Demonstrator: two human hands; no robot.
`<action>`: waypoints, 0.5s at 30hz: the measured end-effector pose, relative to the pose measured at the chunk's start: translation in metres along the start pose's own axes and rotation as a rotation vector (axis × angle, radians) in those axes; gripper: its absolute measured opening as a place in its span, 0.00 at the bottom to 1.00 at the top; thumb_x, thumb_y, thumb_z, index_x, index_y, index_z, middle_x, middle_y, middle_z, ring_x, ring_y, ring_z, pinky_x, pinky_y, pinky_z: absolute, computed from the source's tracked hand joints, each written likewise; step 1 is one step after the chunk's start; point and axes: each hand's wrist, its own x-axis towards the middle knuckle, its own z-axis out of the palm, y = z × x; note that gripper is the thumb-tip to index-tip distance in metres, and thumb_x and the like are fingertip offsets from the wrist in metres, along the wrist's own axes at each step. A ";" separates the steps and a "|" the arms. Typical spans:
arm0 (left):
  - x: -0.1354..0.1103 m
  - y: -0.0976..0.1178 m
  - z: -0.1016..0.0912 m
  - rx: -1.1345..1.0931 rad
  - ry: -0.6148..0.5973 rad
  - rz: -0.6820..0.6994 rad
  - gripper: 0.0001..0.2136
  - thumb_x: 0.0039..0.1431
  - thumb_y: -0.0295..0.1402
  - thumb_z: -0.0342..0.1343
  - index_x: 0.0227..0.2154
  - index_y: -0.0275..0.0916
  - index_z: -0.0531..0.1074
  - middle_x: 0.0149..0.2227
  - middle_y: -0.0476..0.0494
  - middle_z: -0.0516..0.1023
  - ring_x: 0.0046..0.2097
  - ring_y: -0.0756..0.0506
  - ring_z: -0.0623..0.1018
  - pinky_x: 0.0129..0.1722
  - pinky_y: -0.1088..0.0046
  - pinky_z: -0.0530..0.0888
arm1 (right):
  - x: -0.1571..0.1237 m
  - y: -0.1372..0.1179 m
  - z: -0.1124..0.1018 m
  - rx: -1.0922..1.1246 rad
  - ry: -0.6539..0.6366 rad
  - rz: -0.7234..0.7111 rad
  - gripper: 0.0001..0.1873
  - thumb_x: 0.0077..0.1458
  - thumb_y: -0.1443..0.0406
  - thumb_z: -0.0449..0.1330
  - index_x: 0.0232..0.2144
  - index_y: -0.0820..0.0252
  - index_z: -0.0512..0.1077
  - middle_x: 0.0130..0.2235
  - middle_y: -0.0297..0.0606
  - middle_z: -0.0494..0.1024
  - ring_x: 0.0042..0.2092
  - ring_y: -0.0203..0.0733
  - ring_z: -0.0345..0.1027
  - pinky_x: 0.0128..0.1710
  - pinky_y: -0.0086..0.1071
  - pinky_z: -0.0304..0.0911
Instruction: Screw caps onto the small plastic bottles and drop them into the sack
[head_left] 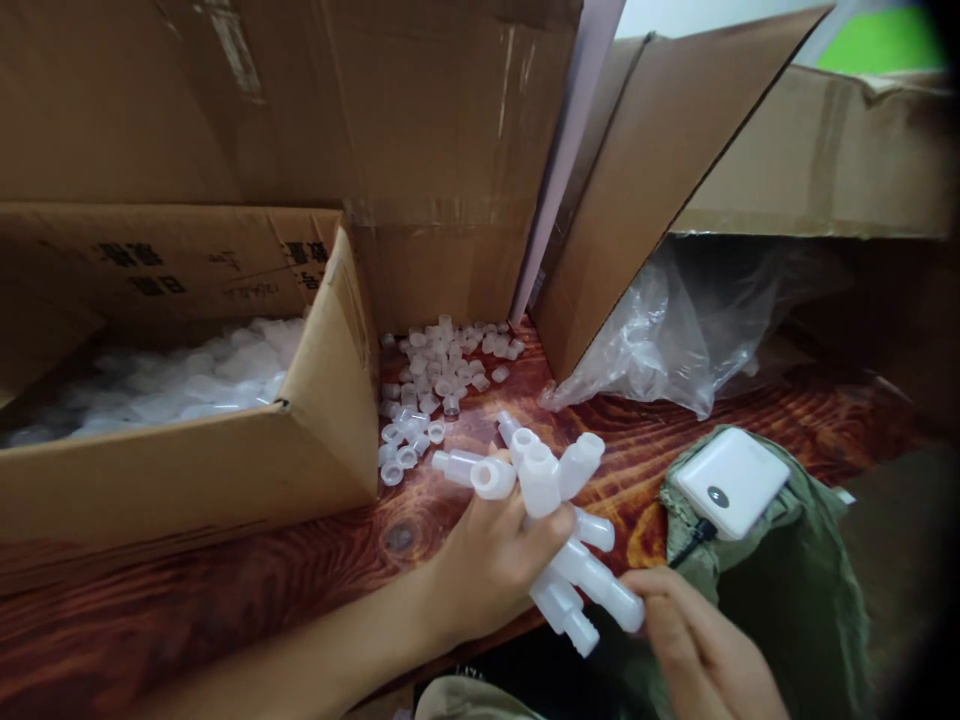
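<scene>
My left hand [499,560] is closed round a bunch of translucent white plastic bottles [540,480], whose open necks and bases point in several directions. At the lower right of the bunch, my right hand [697,640] pinches the end of one small bottle [619,600] between thumb and fingers. Its other fingers are curled and partly out of frame. Behind the bunch, a pile of small translucent caps [442,370] lies on the wooden table, with a few loose ones nearer the bottles.
On the left stands an open cardboard box [330,400] with many translucent pieces inside. A larger carton [450,120] rises behind. At right, a clear plastic bag [660,330] spills from another box. A white device [735,480] with a cable rests on green cloth [795,580].
</scene>
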 end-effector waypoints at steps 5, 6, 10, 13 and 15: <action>0.001 0.000 -0.001 -0.057 0.032 0.017 0.12 0.69 0.38 0.46 0.42 0.34 0.68 0.34 0.38 0.74 0.34 0.41 0.75 0.32 0.63 0.76 | 0.097 -0.013 -0.002 0.131 0.110 -0.069 0.15 0.67 0.56 0.50 0.39 0.54 0.75 0.40 0.34 0.79 0.41 0.40 0.74 0.40 0.28 0.68; 0.001 0.001 -0.002 -0.062 0.036 0.024 0.11 0.68 0.36 0.46 0.42 0.35 0.68 0.35 0.38 0.74 0.35 0.41 0.76 0.33 0.62 0.76 | 0.122 -0.018 0.007 0.126 0.042 -0.164 0.13 0.67 0.59 0.51 0.42 0.56 0.74 0.42 0.36 0.79 0.44 0.41 0.73 0.45 0.31 0.67; 0.001 0.003 -0.005 -0.083 0.021 0.054 0.10 0.68 0.31 0.44 0.45 0.34 0.67 0.35 0.38 0.75 0.33 0.43 0.77 0.32 0.67 0.77 | 0.207 -0.027 0.057 0.027 -0.206 -0.432 0.10 0.60 0.69 0.57 0.44 0.59 0.73 0.47 0.41 0.77 0.49 0.44 0.70 0.53 0.37 0.63; 0.002 0.003 -0.006 -0.074 0.021 0.071 0.09 0.69 0.31 0.43 0.44 0.34 0.67 0.34 0.39 0.76 0.34 0.43 0.78 0.34 0.66 0.78 | 0.238 -0.024 0.087 -0.051 -0.339 -0.521 0.09 0.52 0.70 0.65 0.38 0.60 0.75 0.42 0.42 0.77 0.46 0.47 0.69 0.50 0.39 0.63; 0.005 0.001 -0.006 -0.083 0.017 0.083 0.09 0.69 0.29 0.43 0.44 0.34 0.67 0.34 0.40 0.76 0.35 0.43 0.78 0.36 0.67 0.78 | 0.244 -0.020 0.097 -0.072 -0.392 -0.542 0.10 0.51 0.70 0.66 0.39 0.62 0.75 0.42 0.42 0.75 0.45 0.47 0.69 0.50 0.41 0.63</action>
